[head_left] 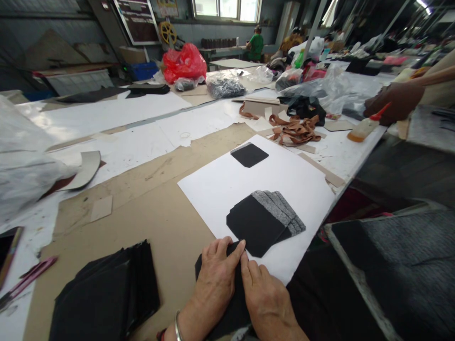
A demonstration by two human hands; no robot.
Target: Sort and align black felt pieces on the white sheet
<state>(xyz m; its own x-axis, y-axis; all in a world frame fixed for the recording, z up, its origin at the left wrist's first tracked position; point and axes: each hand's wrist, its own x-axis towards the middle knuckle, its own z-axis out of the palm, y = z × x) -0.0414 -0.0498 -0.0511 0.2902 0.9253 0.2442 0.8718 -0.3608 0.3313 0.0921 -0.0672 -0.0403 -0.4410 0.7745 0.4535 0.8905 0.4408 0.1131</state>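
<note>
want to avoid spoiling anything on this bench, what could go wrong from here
The left hand and right hand work right beside the fanned black pieces, so a nudge could disarrange them. The black piece under the hands might crease crookedly if they press unevenly. The red-tipped bottle is near the table's edge, so a bump could knock it off.

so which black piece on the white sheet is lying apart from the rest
The far one, towards the brown straps; the others overlap in a fan closer to the camera.
</note>
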